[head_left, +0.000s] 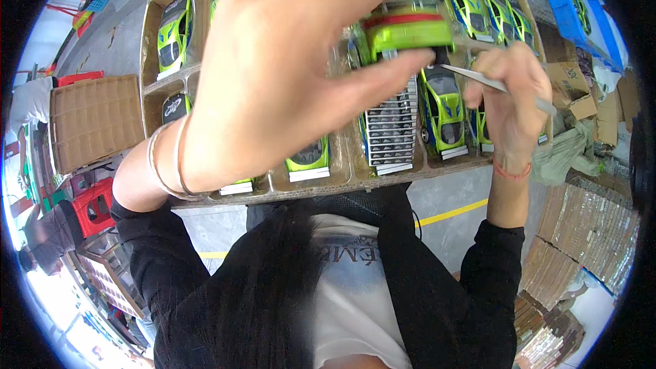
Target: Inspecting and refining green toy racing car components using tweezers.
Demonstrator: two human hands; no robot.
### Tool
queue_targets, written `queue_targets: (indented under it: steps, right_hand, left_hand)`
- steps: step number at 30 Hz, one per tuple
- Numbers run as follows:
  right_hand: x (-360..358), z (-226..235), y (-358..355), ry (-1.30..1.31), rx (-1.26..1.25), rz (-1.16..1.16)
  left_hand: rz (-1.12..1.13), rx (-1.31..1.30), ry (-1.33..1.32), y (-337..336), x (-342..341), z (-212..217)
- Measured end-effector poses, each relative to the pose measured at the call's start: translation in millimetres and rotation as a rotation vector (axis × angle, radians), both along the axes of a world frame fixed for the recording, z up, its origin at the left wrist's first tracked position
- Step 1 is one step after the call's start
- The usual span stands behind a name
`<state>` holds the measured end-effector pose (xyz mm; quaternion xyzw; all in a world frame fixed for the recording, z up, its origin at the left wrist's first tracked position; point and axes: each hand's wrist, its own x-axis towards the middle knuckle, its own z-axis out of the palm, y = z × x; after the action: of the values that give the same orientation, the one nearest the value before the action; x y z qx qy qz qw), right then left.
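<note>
- Tweezers (495, 85) lead the action here: the right hand (506, 106) pinches them between thumb and fingers, tips aimed leftward at the underside of the toy car (403, 31) held up in the other hand.
- Left hand (287, 75) fills the middle of the view, fingers curled and closed on the green toy car, thumb below it, fingertips above, so the car sits clamped at the far end of that grip.
- The car looks tilted on its side, with a red stripe along its upper edge; just what the tweezer tips touch is hidden behind the thumb, so I cannot tell whether they carry anything.
- Judging by this, the step in hand is fine work on the car's body with the tweezers, likely placing or adjusting a small part or sticker.
- The next move calls for a steady left hold and a small, careful nudge of the tweezer tips right at the car's lower edge.
- Beyond both hands lies a cardboard tray (154, 61) split into compartments, most of them filled with matching green cars (174, 34).
- Just below the held car, a sheet of small stickers (391, 130) sits in one compartment, with another car (443, 106) beside it, close under the right hand.
- Two thin bangles (167, 157) ring the left wrist, and a red thread (512, 171) circles the right wrist.
</note>
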<state>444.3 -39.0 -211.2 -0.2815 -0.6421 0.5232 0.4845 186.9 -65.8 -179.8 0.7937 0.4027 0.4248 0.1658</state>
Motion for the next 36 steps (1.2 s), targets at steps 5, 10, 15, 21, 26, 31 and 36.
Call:
queue_targets:
  steps: [5,10,15,21,26,31,36]
  right_hand:
    - [-19,36,-8,0.172,0.162,0.132]
    - [-29,43,-8,0.0,0.24,0.125]
    - [-31,41,-13,0.11,0.127,0.084]
    - [-35,39,-10,0.1,0.152,0.054]
    - [-32,38,-8,0.097,0.147,0.074]
    - [-34,37,-7,0.095,0.155,0.072]
    - [-34,39,-6,0.089,0.159,0.076]
  left_hand:
    - [-0.086,0.023,0.09,-1,-10,13]
    - [-0.088,0.068,0.056,-4,-10,15]
    - [-0.098,0.048,0.044,-3,-11,17]
    - [-0.08,0.048,0.039,-1,-14,15]
    - [-0.072,0.058,0.046,0,-12,14]
    - [-0.073,0.04,0.043,1,-14,14]
    - [-0.049,-0.007,-0.067,-3,-8,18]
